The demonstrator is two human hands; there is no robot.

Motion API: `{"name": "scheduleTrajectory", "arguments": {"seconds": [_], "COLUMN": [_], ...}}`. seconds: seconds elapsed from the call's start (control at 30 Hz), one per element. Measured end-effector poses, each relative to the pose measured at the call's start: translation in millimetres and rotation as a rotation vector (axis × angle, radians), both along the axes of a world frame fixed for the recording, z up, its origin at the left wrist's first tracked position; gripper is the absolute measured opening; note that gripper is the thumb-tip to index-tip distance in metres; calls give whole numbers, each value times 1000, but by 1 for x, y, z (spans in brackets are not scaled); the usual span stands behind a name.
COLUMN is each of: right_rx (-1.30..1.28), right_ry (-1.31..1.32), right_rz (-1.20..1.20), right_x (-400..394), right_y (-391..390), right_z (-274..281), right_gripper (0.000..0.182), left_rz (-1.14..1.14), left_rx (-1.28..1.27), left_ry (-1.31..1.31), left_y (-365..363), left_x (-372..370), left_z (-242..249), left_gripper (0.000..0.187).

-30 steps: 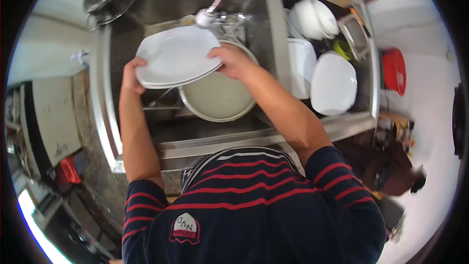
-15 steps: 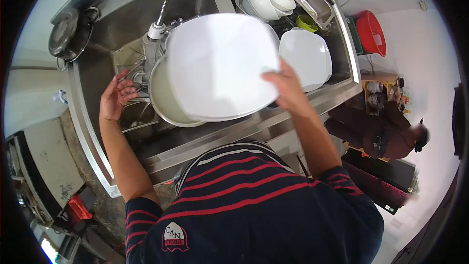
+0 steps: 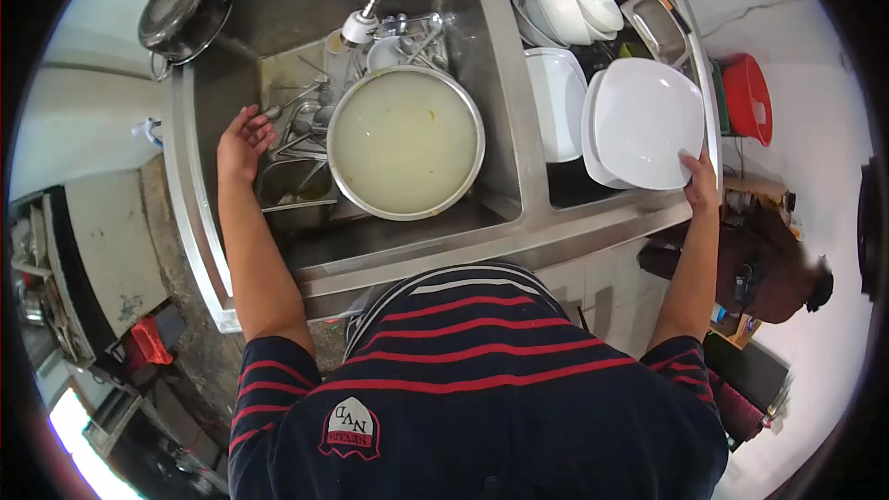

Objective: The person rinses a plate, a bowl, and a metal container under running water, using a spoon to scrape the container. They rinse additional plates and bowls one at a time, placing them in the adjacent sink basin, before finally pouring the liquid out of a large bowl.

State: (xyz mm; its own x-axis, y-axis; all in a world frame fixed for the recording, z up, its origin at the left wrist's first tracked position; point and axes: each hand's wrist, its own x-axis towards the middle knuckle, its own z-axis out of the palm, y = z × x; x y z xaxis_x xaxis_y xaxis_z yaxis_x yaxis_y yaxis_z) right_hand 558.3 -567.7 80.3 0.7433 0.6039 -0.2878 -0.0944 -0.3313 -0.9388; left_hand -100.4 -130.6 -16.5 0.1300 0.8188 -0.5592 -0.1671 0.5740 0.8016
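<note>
My right hand [image 3: 701, 182] grips the near right edge of a white square plate [image 3: 648, 116] in the right sink basin. Another white plate [image 3: 597, 153] lies partly hidden beneath it, and more white plates [image 3: 556, 97] are just left. My left hand [image 3: 244, 141] hovers over the left basin's edge, fingers apart and slightly curled, holding nothing. Nearest to it are a spoon [image 3: 272, 113] and other wet cutlery. A large round metal bowl [image 3: 406, 208] of cloudy water, with small food bits floating, stands in the left basin.
Stacked white bowls [image 3: 562, 9] and a metal container [image 3: 657, 23] are at the back of the right basin. A spray faucet [image 3: 360, 28] hangs over the left basin. A lidded pot [image 3: 185, 14] sits at the far left corner. Another person [image 3: 773, 264] stands at right.
The white plate has moved right, from above the water bowl into the right basin, with my right hand on it. The whole bowl now shows. My left hand remains empty.
</note>
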Motion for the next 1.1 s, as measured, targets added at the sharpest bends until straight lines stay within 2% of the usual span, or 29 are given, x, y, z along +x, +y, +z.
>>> {"name": "scheduleTrajectory", "arguments": {"seconds": [0.1,0.17,0.23,0.3,0.37,0.43,0.5,0.57,0.63,0.67,0.7,0.73,0.8,0.83,0.9,0.93,0.97,1.03,1.1], "right_rx": [-25,-69,-128,-285,-344,-490,-564,-639,-442,-441,-444,-453,-401,-416,-377,-384,-420,-462,-459], "right_ry": [21,-24,-83,-300,-388,-596,-670,-749,-805,-858,-910,-909,-890,-888,-882,-881,-891,-902,-865], "right_rz": [35,-60,-61,-56,-80,-18,-59,-101,-263,-292,-320,-322,-383,-390,-375,-383,-382,-382,-411], "right_x": [6,23,19,19,20,15,5,-14,-34,-51,-67,-76,-89,-95,-101,-100,-100,-100,-103], "right_y": [4,-3,-2,-4,-5,-7,-7,-8,-16,-19,-22,-27,-34,-31,-26,-25,-25,-24,-21], "right_z": [-15,-35,-39,-45,-57,-64,-60,-58,-57,-52,-48,-49,-53,-53,-50,-51,-52,-51,-49], "right_gripper": [48,45,42,42,45,49,50,51,50,51,52,52,53,53,51,51,50,49,47], "left_rz": [-35,-6,-69,-71,-172,-227,-478,-529,-593,-683,-691,-907,-1111,-1127,-877,-928,-939,-976,-1025], "left_rx": [32,46,85,93,102,146,231,235,146,236,232,463,709,708,649,525,526,334,511], "left_ry": [78,141,240,250,364,395,561,497,564,682,679,819,1039,1032,798,755,750,810,781], "left_y": [2,-6,-9,-8,-1,9,23,36,45,52,60,71,96,89,80,83,86,97,110], "left_x": [-5,10,19,29,42,53,70,85,106,113,117,121,153,168,190,194,199,204,196], "left_z": [-21,-18,-24,-31,-38,-56,-76,-99,-109,-123,-139,-157,-208,-196,-174,-183,-187,-209,-234], "left_gripper": [35,30,25,25,26,27,27,29,32,35,35,35,33,33,32,51,51,49,40]}}
